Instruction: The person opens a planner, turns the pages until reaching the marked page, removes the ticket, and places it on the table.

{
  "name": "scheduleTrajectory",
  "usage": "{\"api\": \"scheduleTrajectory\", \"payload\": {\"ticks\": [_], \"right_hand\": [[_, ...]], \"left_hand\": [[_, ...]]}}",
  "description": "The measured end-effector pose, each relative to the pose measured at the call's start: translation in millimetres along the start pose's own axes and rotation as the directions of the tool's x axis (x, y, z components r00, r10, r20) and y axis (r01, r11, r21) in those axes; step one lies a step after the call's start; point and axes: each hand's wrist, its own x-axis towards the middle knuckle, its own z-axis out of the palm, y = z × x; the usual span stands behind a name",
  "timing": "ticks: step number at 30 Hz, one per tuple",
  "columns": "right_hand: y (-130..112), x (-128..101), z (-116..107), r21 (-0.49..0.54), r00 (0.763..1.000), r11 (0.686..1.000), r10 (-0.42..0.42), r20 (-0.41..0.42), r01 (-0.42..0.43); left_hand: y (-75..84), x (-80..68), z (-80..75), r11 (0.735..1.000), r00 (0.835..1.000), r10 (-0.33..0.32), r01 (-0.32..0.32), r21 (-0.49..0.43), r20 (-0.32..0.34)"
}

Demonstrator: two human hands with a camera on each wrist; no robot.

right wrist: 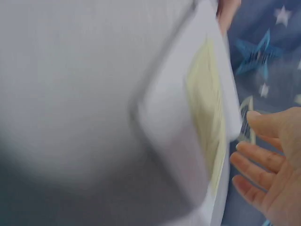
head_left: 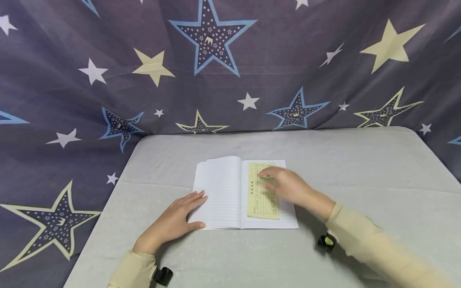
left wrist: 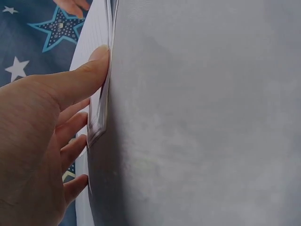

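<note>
An open notebook [head_left: 223,192] with lined white pages lies flat on the table. On its right page rests a yellow printed slip [head_left: 263,204] with ruled lines and small dark characters. My left hand [head_left: 180,218] rests at the lower left edge of the notebook, fingers spread on the page; in the left wrist view its thumb [left wrist: 99,61] lies along the page edges. My right hand [head_left: 288,186], blurred, hovers over the slip's right side with loosely bent fingers. In the right wrist view the right hand [right wrist: 268,165] holds nothing and appears apart from the slip [right wrist: 207,103].
A pale grey cloth covers the table [head_left: 360,172]. Behind it and at the left hangs a dark curtain [head_left: 273,52] printed with stars. A small black device is strapped at each wrist, one [head_left: 163,276] on the left and one [head_left: 326,242] on the right.
</note>
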Motion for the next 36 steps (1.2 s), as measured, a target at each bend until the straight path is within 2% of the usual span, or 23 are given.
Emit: {"api": "scheduleTrajectory", "payload": {"ticks": [3, 6, 11, 17, 21, 24, 30, 36], "right_hand": [[22.0, 14.0, -9.9, 0.026, 0.997, 0.997, 0.077, -0.018, -0.076], [38.0, 26.2, -15.1, 0.023, 0.993, 0.993, 0.119, -0.003, -0.119], [53.2, 40.6, -15.9, 0.010, 0.990, 0.990, 0.138, 0.038, -0.139], [58.5, 53.8, -12.1, -0.006, 0.982, 0.989, 0.149, 0.114, -0.150], [55.3, 59.9, -11.8, 0.008, 0.961, 0.976, 0.212, 0.176, -0.217], [52.0, 61.0, -12.6, 0.021, 0.951, 0.967, 0.244, 0.187, -0.253], [51.7, 55.0, -11.0, 0.049, 0.967, 0.974, 0.211, 0.142, -0.220], [65.0, 39.8, -13.5, 0.079, 0.982, 0.979, 0.188, -0.005, -0.187]], "left_hand": [[0.1, -0.7, 0.0, 1.000, 1.000, -0.003, 0.003, 0.000, 0.003], [0.0, -0.9, 0.1, 1.000, 1.000, -0.005, 0.005, 0.002, 0.005], [0.5, -0.2, 0.8, 1.000, 1.000, 0.002, -0.002, 0.005, 0.006], [1.6, -0.6, 1.1, 1.000, 1.000, 0.015, -0.015, -0.005, -0.011], [1.5, -1.4, 0.8, 1.000, 1.000, 0.004, -0.004, -0.006, -0.005], [2.2, -1.3, -0.2, 1.000, 1.000, -0.006, 0.006, -0.013, 0.009], [2.3, -1.3, -0.6, 1.000, 1.000, -0.015, 0.015, -0.015, 0.021], [1.7, -1.5, 1.0, 1.000, 1.000, -0.016, 0.017, -0.022, 0.024]]}}
